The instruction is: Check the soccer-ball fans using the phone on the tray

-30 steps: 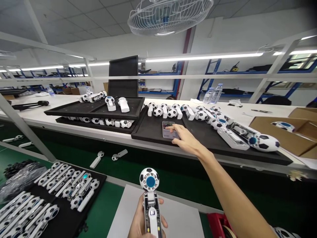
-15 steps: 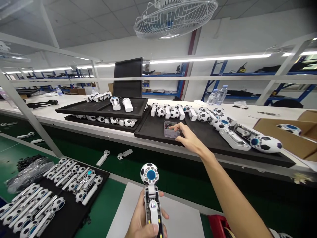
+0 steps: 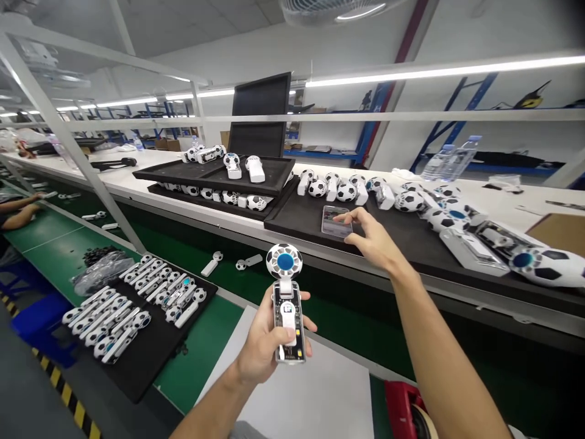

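we are gripping a clear-handled soccer-ball gadget upright in our left hand, fingers curling around the handle. our right hand is spreading open, its fingertips resting over a phone that is lying on a black tray. dozens of matching gadgets are lying in rows on a tray on the green bench, and more are lining the white table beyond.
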A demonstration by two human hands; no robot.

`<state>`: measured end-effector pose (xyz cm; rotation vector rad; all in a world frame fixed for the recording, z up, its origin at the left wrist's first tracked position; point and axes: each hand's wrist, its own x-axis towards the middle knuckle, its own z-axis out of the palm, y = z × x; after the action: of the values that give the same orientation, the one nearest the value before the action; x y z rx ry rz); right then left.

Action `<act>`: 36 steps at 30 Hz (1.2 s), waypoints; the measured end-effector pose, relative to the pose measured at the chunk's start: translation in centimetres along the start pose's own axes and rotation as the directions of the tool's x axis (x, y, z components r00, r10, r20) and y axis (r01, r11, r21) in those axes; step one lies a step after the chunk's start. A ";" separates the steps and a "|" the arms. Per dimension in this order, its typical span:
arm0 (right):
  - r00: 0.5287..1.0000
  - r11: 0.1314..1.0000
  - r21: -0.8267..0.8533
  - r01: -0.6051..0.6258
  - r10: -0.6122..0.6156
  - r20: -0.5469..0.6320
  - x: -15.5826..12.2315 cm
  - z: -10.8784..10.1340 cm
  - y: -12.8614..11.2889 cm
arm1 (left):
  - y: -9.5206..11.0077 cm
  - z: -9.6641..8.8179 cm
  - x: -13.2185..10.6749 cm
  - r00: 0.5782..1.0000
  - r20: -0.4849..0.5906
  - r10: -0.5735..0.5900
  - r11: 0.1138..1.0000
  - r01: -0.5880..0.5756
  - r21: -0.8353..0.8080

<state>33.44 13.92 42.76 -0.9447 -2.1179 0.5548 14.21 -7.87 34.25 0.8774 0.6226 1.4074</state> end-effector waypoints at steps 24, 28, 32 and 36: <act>0.999 0.999 -0.004 0.035 -0.035 -0.034 -0.1 0.1 0.5 | 0.3 1.7 0.7 0.997 0.076 0.030 0.997 -0.025 -0.066; 0.999 1.000 -0.011 0.023 -0.023 -0.028 -0.1 0.1 0.4 | 0.1 2.0 1.1 0.999 0.006 0.053 0.996 -0.052 -0.079; 0.999 0.999 -0.017 0.029 -0.029 -0.035 -0.2 0.0 0.3 | -0.6 1.9 1.4 0.998 -0.037 0.059 0.994 -0.062 -0.089; 0.999 0.999 -0.032 0.032 -0.033 -0.023 -0.2 0.0 0.3 | -0.9 1.4 1.2 0.995 -0.042 0.090 0.992 -0.093 -0.082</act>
<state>33.72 13.95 42.51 -0.9285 -2.1232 0.4933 15.98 -6.84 34.42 0.8228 0.5533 1.5250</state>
